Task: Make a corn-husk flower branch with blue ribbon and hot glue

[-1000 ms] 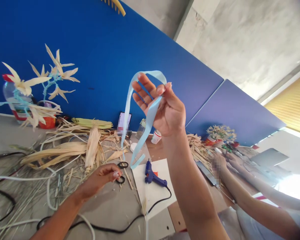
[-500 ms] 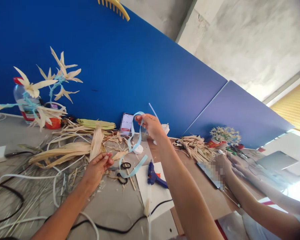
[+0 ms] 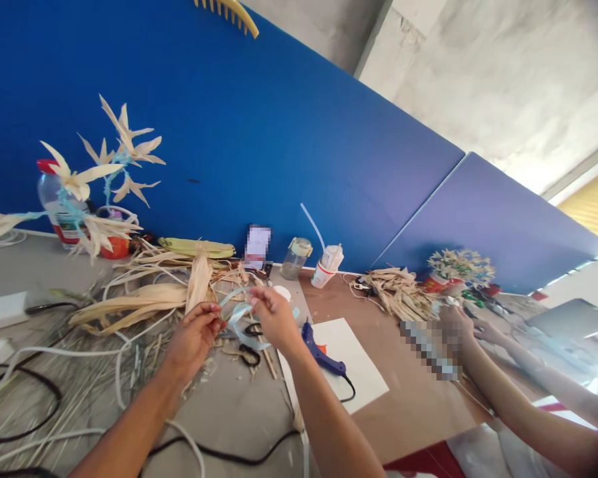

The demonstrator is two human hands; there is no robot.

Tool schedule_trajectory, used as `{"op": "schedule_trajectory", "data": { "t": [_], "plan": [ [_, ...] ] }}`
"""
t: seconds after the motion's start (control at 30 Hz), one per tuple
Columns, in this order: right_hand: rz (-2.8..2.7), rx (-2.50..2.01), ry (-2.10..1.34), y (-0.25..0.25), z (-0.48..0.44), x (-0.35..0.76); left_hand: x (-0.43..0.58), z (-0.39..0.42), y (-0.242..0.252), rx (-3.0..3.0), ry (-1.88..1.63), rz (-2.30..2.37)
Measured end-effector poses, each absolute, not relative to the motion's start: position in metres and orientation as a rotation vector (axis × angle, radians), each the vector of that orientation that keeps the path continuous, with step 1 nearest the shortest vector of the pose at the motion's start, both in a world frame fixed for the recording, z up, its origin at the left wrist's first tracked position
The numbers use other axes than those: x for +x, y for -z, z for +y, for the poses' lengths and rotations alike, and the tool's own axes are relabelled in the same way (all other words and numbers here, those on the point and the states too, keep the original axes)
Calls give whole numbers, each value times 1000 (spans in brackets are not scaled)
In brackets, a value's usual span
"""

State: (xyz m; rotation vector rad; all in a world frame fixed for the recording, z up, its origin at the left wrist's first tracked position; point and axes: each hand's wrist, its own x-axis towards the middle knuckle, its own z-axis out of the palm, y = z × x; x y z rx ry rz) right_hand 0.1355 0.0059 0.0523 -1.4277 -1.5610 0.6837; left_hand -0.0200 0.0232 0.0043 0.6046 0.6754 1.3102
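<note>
My right hand (image 3: 275,317) pinches a light blue ribbon (image 3: 239,317) low over the table. My left hand (image 3: 195,335) is closed on the ribbon's other end, so the strip runs between the two hands. Black-handled scissors (image 3: 249,353) lie on the table just under the ribbon. A blue glue gun (image 3: 323,355) rests on a white sheet (image 3: 349,362) right behind my right wrist. Dried corn husks (image 3: 144,300) are piled beyond my left hand.
A blue partition (image 3: 259,133) backs the table. Husk flowers in a bottle (image 3: 60,206) stand at the left, a jar (image 3: 296,257) and a cup (image 3: 327,265) at the back. Black and white cables (image 3: 40,378) cross the near table. Another person's hands (image 3: 458,328) work at the right.
My right hand came down from face height to the table with the ribbon. My left hand left the scissors and took hold of the ribbon's other end.
</note>
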Motion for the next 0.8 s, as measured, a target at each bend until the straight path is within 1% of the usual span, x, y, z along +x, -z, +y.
{"op": "schedule_trajectory", "data": {
  "t": [0.1, 0.2, 0.47, 0.6, 0.8],
  "plan": [
    [-1572, -1422, -806, -35, -1, 126, -26, 25, -10, 585, -1361, 685],
    [-1576, -1444, -801, -31, 2, 124, -32, 27, -15, 555, -1424, 708],
    [-1667, -1572, -677, -46, 44, 108, -35, 30, -12, 516, -1586, 794],
    [-1816, -1707, -602, -38, 77, 96, -35, 31, -10, 542, -1649, 843],
    [-1770, -1887, -427, -26, 113, 105, -34, 30, -12, 531, -1697, 895]
  ]
}}
